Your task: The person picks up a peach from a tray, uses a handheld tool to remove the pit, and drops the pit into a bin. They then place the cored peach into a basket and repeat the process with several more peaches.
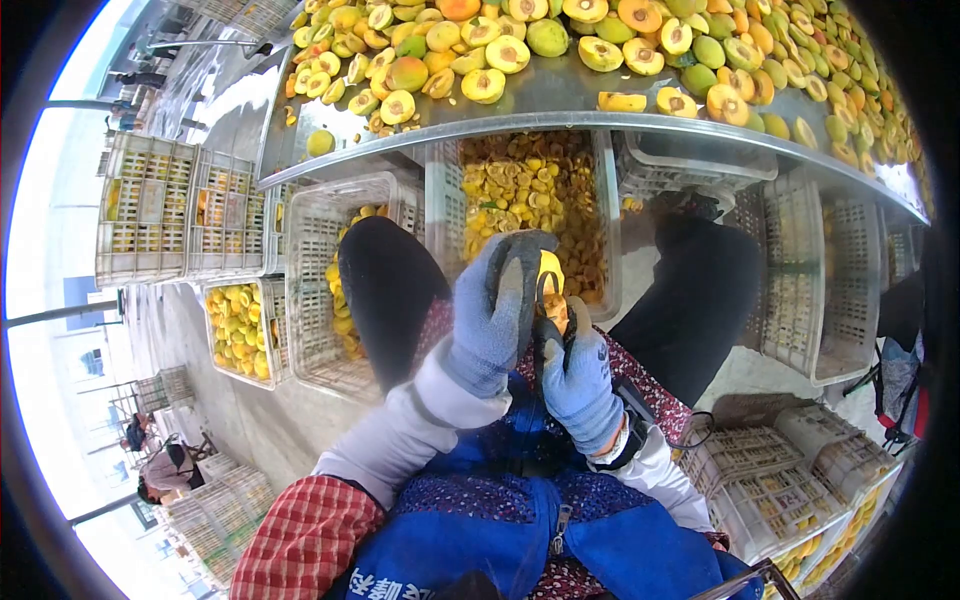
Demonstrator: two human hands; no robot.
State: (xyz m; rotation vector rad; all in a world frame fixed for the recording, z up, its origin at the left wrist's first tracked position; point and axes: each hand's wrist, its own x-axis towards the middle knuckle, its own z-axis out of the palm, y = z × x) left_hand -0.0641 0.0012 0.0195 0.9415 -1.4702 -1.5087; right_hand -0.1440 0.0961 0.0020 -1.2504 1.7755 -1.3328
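Note:
In front of my lap, both hands, in blue-grey gloves with dark palms, are closed around a peach [555, 312] with yellow skin and orange-brown flesh showing. My left hand [490, 310] grips its upper side, the dark-coated fingers curled over it. From below, my right hand [582, 385] holds the lower end with the thumb pressed alongside. A dark curved strip crosses the fruit between the hands; I cannot tell whether it is a tool or a glove finger. Just beyond the hands, a crate [612, 230] between my knees contains yellow fruit pieces and brown scraps.
Whole and halved peaches [505, 55] cover much of the metal table [400, 135] ahead. A pale plastic crate [310, 270] with fruit stands by my left knee, another [790, 270] beyond my right. Stacked crates [150, 205] line the left; more [760, 480] stand at lower right.

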